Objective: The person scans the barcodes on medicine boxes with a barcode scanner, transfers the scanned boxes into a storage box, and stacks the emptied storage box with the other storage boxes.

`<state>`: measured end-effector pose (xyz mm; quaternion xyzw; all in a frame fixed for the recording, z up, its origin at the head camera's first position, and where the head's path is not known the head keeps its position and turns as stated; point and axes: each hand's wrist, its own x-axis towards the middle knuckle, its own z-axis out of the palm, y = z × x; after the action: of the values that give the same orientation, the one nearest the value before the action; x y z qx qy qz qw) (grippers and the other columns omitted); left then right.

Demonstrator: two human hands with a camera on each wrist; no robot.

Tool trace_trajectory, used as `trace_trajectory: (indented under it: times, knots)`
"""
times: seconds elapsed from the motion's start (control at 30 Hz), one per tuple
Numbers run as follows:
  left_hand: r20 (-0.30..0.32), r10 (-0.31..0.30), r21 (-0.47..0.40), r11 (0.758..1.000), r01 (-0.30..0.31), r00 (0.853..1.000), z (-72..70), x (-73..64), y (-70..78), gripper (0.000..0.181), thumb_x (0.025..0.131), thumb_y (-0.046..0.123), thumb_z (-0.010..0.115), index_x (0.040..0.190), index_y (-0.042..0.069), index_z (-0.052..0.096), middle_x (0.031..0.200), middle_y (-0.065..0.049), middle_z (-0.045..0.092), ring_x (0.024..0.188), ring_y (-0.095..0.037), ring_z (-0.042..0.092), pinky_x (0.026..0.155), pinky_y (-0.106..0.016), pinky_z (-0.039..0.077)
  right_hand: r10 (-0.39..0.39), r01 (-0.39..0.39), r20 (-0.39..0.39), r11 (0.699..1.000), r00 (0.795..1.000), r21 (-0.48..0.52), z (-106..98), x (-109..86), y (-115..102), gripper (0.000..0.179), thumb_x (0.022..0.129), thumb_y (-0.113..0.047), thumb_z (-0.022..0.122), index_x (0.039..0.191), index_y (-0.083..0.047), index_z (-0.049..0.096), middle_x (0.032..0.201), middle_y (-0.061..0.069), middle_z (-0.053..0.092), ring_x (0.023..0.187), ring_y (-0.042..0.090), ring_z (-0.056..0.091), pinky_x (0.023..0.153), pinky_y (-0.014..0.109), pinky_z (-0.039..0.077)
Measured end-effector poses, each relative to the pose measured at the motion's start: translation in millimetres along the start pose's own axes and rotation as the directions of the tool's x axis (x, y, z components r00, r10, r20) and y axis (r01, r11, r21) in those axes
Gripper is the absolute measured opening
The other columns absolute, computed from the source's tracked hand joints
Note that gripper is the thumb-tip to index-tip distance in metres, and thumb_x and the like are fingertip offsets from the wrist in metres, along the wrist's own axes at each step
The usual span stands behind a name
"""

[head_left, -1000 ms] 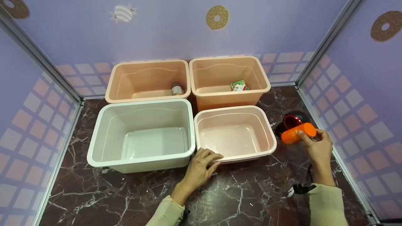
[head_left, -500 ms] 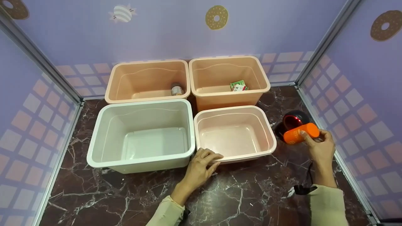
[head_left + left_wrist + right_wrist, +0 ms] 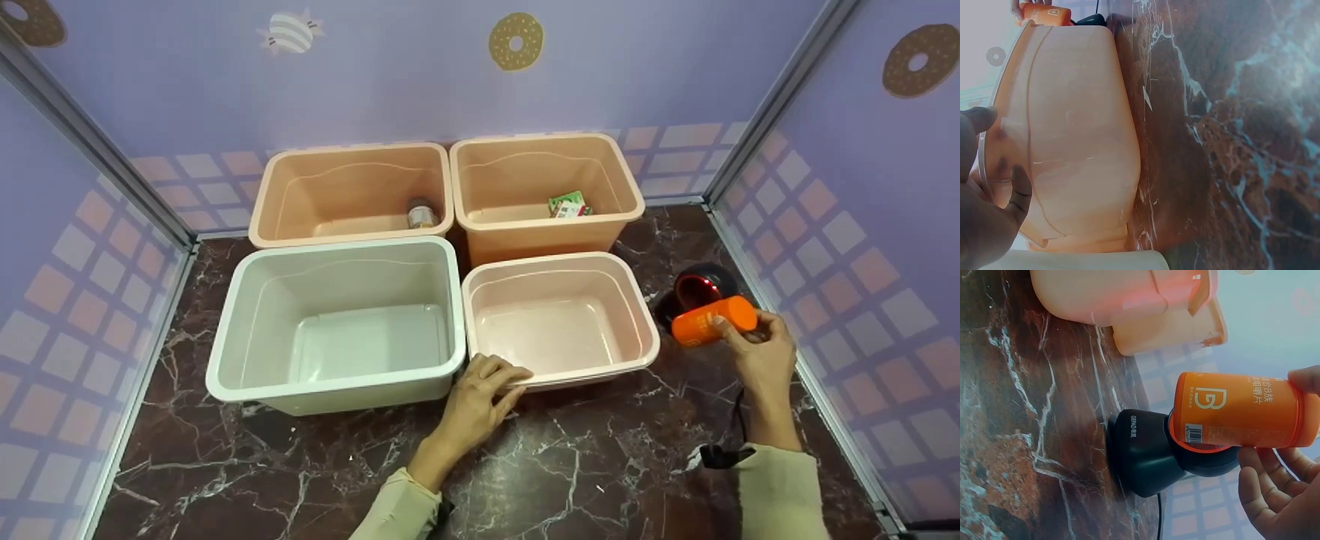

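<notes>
In my right hand [image 3: 765, 356] I hold an orange vitamin bottle [image 3: 712, 321] on its side, thumb and fingers around its cap end. A big letter B and a small barcode show on its label in the right wrist view. Just behind the bottle, overlapped by it, stands a black barcode scanner [image 3: 1148, 450] with a red-lit round face. My left hand [image 3: 474, 405] grips the near left corner of the pale pink bin [image 3: 566, 373], fingers at the rim and thumb against the outer wall [image 3: 1078, 112].
Left of the pink bin stands a pale green bin [image 3: 337, 390]. Two peach bins line the back wall; the left one [image 3: 330, 244] holds a small jar [image 3: 421, 216], the right one [image 3: 547, 236] a green-and-white packet [image 3: 570, 205]. Side walls bound the marble-patterned table [image 3: 570, 480].
The orange bottle and my right hand shift slightly right, then back left in front of the scanner. My left hand keeps its place on the pink bin.
</notes>
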<state>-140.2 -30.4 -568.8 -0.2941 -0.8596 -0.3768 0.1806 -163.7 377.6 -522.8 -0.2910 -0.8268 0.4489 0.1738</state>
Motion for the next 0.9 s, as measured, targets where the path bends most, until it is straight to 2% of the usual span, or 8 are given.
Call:
trace_trajectory:
  times: [0.23,0.57,0.9]
  knots:
    - [-0.004,-0.001,0.001,1.0,0.001,1.0,-0.8,0.2,1.2,0.019,0.09,0.025,0.073,0.11,0.025,0.073,0.096,0.008,0.064,0.094,-0.012,0.055,0.091,-0.033,0.048,-0.002,-0.001,0.031,0.995,1.0,0.101,7.1,-4.9,0.9,0.057,0.079,-0.037,0.084,0.124,-0.015,0.058,0.1,-0.017,0.057,0.088,-0.007,0.056,0.07,0.009,0.046]
    - [-0.003,-0.007,-0.016,1.0,0.007,1.0,-0.2,-0.1,1.3,0.021,0.09,0.022,0.074,0.11,0.025,0.073,0.097,0.008,0.064,0.095,-0.013,0.057,0.096,-0.041,0.047,-0.036,0.031,0.031,0.988,0.999,0.151,11.3,-3.2,0.0,0.054,0.081,-0.03,0.083,0.126,-0.014,0.058,0.098,-0.021,0.057,0.087,-0.009,0.058,0.071,0.007,0.047]
    - [-0.013,-0.009,-0.016,1.0,0.009,1.0,0.0,-0.2,1.2,0.021,0.089,0.022,0.075,0.11,0.025,0.073,0.096,0.008,0.065,0.095,-0.014,0.057,0.094,-0.039,0.046,-0.033,0.03,0.029,0.994,0.999,0.107,12.2,-3.3,-3.9,0.059,0.08,-0.034,0.083,0.13,-0.014,0.059,0.104,-0.02,0.057,0.09,-0.012,0.056,0.076,0.006,0.045]
